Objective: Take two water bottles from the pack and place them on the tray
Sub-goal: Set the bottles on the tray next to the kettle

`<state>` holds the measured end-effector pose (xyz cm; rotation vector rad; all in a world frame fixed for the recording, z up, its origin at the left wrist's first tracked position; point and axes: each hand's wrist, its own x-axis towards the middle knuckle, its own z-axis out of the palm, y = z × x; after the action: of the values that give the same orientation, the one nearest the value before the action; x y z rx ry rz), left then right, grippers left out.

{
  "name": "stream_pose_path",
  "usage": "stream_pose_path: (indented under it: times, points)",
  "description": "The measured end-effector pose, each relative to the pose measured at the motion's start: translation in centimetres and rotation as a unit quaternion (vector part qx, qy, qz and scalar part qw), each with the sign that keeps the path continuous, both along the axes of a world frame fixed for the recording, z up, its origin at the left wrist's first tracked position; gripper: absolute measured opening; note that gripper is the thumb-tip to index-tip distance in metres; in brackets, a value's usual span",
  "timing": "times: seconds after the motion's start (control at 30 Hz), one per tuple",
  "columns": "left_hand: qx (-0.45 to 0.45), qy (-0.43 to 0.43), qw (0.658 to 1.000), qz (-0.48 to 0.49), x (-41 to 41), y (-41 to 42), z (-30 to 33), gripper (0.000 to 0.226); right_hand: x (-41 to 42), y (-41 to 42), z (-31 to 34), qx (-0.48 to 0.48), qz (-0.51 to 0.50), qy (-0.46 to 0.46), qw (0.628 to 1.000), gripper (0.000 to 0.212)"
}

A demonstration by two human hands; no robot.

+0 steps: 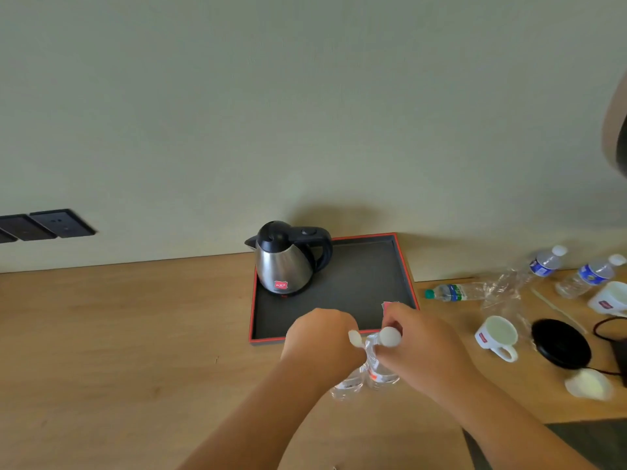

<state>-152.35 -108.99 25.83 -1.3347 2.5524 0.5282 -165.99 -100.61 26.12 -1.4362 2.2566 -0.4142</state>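
Observation:
A dark tray (373, 266) with a red rim lies on the wooden table, against the wall. Just in front of its near edge I hold two clear water bottles with white caps, side by side. My left hand (320, 337) grips the neck of the left bottle (346, 385). My right hand (417, 340) grips the neck of the right bottle (381, 371), its cap (390, 335) showing. The torn clear plastic pack (502, 290) lies to the right of the tray.
A steel kettle (286, 262) stands on the tray's back left. Right of the tray are a lying green-capped bottle (451, 292), two blue-labelled bottles (546, 262), (592, 274), white mugs (497, 335), a black kettle base (559, 342) and a cord.

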Motion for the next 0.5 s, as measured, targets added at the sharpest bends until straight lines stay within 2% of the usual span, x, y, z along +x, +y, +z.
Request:
stream_pose_path:
  times: [0.13,0.5]
  points:
    - [-0.005,0.024,1.0,0.012,-1.1,-1.5,0.8,0.024,-1.5,-1.5,1.5,-0.003,0.01,0.022,1.0,0.016]
    - [-0.044,0.047,0.998,0.008,-6.3,-8.1,2.8,0.014,-6.6,-7.8,3.1,-0.038,0.01,0.04,0.998,0.015]
